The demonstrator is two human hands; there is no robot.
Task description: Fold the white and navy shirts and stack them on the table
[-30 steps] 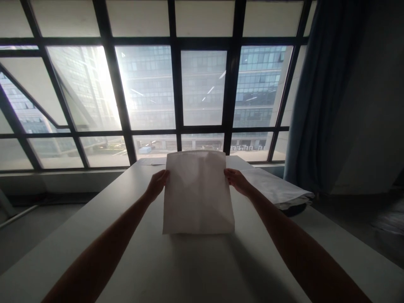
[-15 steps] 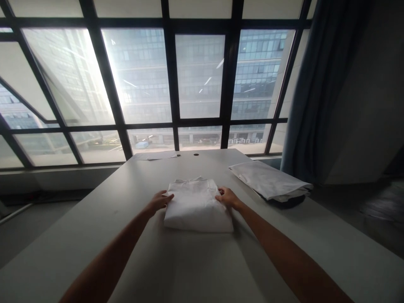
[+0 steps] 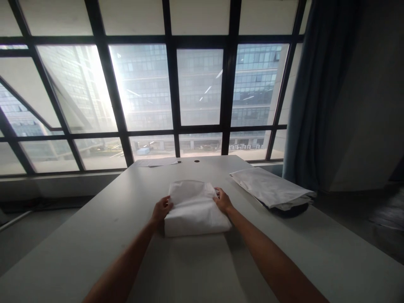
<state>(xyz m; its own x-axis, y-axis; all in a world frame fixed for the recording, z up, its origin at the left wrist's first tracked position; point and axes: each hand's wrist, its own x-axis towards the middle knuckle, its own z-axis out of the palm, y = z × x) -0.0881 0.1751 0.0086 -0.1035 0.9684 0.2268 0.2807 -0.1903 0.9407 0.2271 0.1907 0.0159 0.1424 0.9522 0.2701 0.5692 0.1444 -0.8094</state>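
Observation:
A folded white shirt (image 3: 197, 210) lies in a neat block on the table in front of me, its far edge smooth and rounded. My left hand (image 3: 162, 208) is closed at its left edge, thumb on top and fingers curled against the side. At the upper right edge, my right hand (image 3: 222, 200) grips the fabric, with some fingertips tucked out of sight behind the fold. The shirt's underside is hidden.
On the right side of the table (image 3: 132, 198) lies a stack of folded white cloth (image 3: 271, 185) with something dark beneath. Paper sheets (image 3: 158, 162) rest at the far edge, near a round cable hole (image 3: 197, 161). Beyond stand windows and a blue curtain (image 3: 306, 113).
The shirt's far edge, uneven and collar-like before, now looks smooth and folded over. My hands have stayed at its sides, the left curling in more. The view has tilted up slightly.

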